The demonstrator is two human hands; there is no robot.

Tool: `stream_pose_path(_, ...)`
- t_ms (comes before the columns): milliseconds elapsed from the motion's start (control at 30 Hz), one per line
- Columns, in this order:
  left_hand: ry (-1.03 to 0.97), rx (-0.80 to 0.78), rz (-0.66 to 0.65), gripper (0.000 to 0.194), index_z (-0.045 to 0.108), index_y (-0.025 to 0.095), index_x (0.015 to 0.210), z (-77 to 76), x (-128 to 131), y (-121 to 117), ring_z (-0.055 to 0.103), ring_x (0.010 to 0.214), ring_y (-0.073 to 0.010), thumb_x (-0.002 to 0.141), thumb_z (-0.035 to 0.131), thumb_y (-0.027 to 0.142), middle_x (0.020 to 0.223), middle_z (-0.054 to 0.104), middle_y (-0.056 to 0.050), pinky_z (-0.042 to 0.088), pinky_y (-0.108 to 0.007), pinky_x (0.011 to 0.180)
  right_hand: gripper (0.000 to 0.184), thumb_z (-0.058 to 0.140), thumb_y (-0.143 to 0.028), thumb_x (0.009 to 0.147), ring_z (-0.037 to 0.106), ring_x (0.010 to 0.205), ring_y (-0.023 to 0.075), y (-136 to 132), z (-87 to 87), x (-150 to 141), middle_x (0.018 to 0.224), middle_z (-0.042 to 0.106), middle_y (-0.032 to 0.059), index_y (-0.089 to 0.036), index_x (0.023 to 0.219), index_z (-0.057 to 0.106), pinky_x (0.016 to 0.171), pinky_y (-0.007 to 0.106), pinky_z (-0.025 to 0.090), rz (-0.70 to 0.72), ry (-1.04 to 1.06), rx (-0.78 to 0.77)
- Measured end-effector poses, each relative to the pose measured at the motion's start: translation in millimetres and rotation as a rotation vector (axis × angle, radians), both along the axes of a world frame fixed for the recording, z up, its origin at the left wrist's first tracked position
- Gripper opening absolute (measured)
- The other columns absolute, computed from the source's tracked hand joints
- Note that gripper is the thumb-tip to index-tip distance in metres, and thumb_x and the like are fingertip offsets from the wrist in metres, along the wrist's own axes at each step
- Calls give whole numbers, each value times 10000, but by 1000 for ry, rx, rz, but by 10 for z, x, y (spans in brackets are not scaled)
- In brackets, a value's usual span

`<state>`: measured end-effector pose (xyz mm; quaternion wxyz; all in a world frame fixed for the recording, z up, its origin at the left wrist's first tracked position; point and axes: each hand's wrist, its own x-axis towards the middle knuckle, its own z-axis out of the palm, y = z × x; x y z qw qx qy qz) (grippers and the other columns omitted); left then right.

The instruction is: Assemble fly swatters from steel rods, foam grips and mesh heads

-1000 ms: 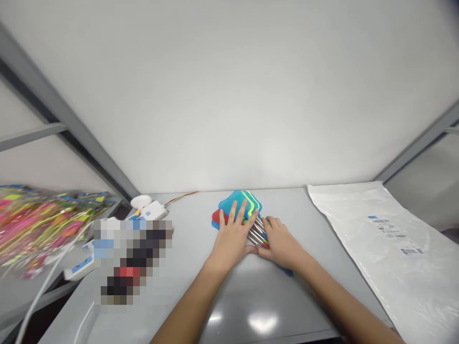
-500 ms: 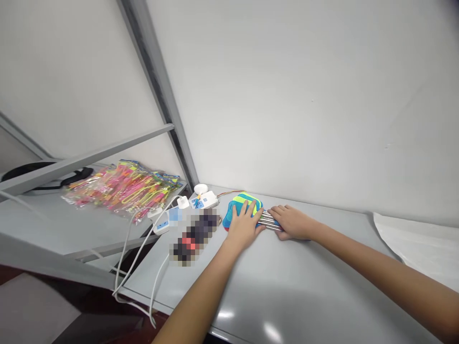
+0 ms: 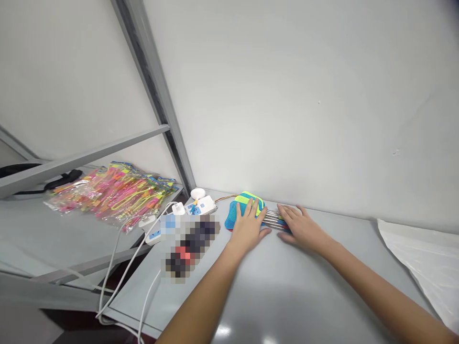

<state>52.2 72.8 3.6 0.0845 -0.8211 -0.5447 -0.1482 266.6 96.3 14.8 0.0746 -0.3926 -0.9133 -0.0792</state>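
A bundle of fly swatters [image 3: 232, 216] lies on the grey table, with blue and yellow mesh heads and a bit of red beneath. Their thin metal rods [image 3: 273, 220] run side by side to the right. Across the heads rests my left hand [image 3: 248, 228], flat with fingers spread. My right hand [image 3: 300, 227] lies over the handle ends, its fingers stretched out and the thumb apart. It mostly covers the coloured grips.
White power strips [image 3: 202, 205] with plugs and cables stand to the left, beside a pixelated dark object [image 3: 193, 246]. Packaged colourful items [image 3: 118, 191] lie on the neighbouring shelf behind a metal bar [image 3: 86, 155]. White sheeting [image 3: 419, 258] is at the right; a wall stands behind.
My right hand has loosened, its fingers now flatter and more spread over the handles. My left hand stays on the mesh heads. The view has shifted slightly.
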Motion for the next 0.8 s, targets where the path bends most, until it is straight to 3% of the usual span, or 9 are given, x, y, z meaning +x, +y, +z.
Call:
stream_pose_path(67, 5, 8, -32, 670, 356, 227, 1443, 48, 67, -121, 100, 1449, -331, 875, 523, 541, 1555, 242, -148, 114, -630, 1115, 739, 442, -452, 896, 329, 1356, 316, -214, 0, 9, 1487, 361, 190, -115, 1497, 173, 1090, 542, 210, -80, 71, 24)
stream_pose_path(167, -5, -6, -155, 594, 349, 189, 1444, 66, 188, -419, 115, 1451, -306, 929, 461, 461, 1564, 209, -155, 136, -577, 1137, 600, 398, -413, 931, 306, 1376, 272, -626, -64, 65, 1520, 325, 137, -150, 1461, 297, 1093, 464, 267, -190, 180, 21)
stream_pose_path(300, -69, -174, -358, 452, 428, 211, 1391, -26, 267, -801, 281, 1405, -248, 980, 348, 382, 1517, 349, -98, 252, -447, 1135, 577, 340, -418, 955, 283, 1400, 250, -1133, -278, 211, 1527, 325, 124, -128, 1453, 340, 1101, 436, 288, -289, 191, -84)
stream_pose_path(367, -91, -254, -395, 490, 394, 223, 1419, -65, 269, -881, 270, 1413, -248, 982, 330, 436, 1528, 334, -87, 240, -450, 1141, 618, 297, -461, 964, 242, 1423, 246, -1271, -370, 266, 1545, 292, 110, -118, 1478, 301, 1122, 453, 261, -330, 162, -157)
stream_pose_path(567, -64, -368, -389, 614, 215, 238, 1506, -4, 279, -849, 128, 1455, -273, 971, 304, 528, 1579, 177, -101, 166, -505, 1155, 678, 210, -540, 963, 121, 1456, 243, -1311, -377, 262, 1576, 165, 68, -144, 1513, 220, 1151, 487, 193, -381, 148, -272)
stream_pose_path(800, -120, -366, -347, 557, 321, 286, 1462, 86, 278, -868, 226, 1432, -263, 947, 425, 471, 1556, 273, -64, 221, -486, 1147, 685, 179, -539, 966, 123, 1453, 262, -1299, -362, 264, 1569, 164, 76, -121, 1502, 255, 1152, 504, 193, -360, 139, -306)
